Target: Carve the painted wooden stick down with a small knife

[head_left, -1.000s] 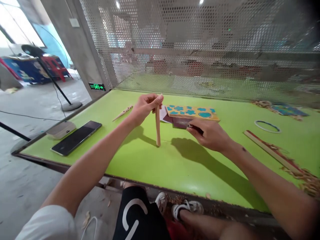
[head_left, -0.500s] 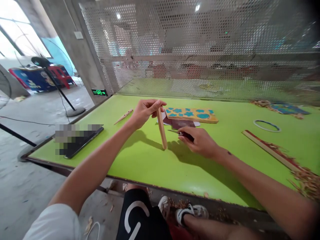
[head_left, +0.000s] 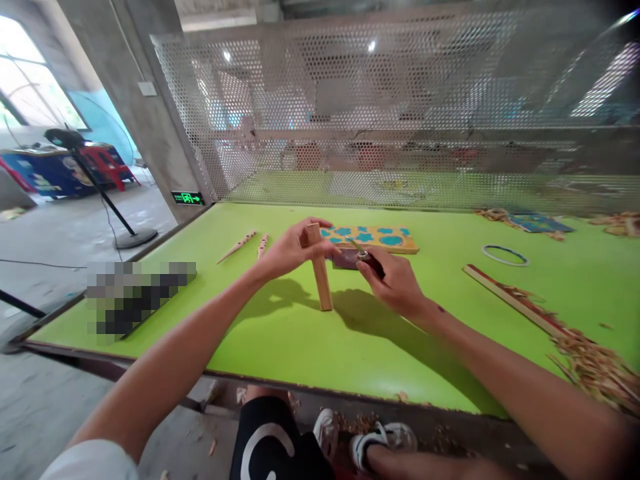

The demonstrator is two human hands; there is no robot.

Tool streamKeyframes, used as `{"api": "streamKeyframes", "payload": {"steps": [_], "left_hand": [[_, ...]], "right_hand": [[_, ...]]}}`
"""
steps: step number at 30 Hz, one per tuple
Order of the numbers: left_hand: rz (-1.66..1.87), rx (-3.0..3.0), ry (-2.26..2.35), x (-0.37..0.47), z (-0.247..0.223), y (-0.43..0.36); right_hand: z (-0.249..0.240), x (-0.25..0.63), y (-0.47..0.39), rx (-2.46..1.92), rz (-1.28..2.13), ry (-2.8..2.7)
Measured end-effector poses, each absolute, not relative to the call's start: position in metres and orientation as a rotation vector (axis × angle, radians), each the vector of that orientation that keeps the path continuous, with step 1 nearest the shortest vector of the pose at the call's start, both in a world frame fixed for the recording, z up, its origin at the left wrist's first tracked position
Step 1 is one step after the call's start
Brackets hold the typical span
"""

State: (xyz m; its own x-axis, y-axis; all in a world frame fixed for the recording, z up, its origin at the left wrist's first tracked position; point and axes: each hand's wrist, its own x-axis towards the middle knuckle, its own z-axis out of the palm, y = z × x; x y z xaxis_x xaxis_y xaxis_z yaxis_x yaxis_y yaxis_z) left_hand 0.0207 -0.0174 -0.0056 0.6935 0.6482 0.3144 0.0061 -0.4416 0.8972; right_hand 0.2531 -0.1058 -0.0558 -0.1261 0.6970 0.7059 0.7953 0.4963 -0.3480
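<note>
My left hand (head_left: 300, 247) grips the upper part of a flat wooden strip (head_left: 322, 283), which stands nearly upright with its lower end at the green tabletop (head_left: 280, 333). To the right, my right hand (head_left: 395, 277) is closed round the dark handle of a carving knife (head_left: 371, 261). Its short blade points up and left, apart from the strip. Behind both hands lies a yellow board with blue-green shapes (head_left: 390, 239), above a dark brown sheet (head_left: 345, 260) that my hands partly cover.
Two spotted, tapered wooden pieces (head_left: 237, 247) lie at left. A wooden strip with a red face (head_left: 515, 300), a heap of shavings (head_left: 595, 353) and a ring (head_left: 505, 255) are at right. A perforated metal screen (head_left: 350, 133) closes off the back edge.
The strip has turned so a wider face shows, and my left hand's grip on it has shifted. The knife's blade has swung from pointing left to pointing upward. The camera view has shifted.
</note>
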Motion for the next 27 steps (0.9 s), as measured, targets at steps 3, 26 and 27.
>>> {"api": "streamKeyframes", "payload": {"steps": [3, 26, 27], "left_hand": [[0.472, 1.922, 0.486, 0.023, -0.015, -0.019], [0.855, 2.069, 0.827, -0.011, 0.023, 0.002], [0.993, 1.946, 0.823, -0.011, 0.023, 0.004]], "right_hand": [[-0.048, 0.258, -0.109, -1.247, -0.182, -1.757], [-0.056, 0.245, -0.106, -1.453, 0.378, -1.848], [-0.057, 0.242, -0.108, -1.447, 0.425, -1.928]]}}
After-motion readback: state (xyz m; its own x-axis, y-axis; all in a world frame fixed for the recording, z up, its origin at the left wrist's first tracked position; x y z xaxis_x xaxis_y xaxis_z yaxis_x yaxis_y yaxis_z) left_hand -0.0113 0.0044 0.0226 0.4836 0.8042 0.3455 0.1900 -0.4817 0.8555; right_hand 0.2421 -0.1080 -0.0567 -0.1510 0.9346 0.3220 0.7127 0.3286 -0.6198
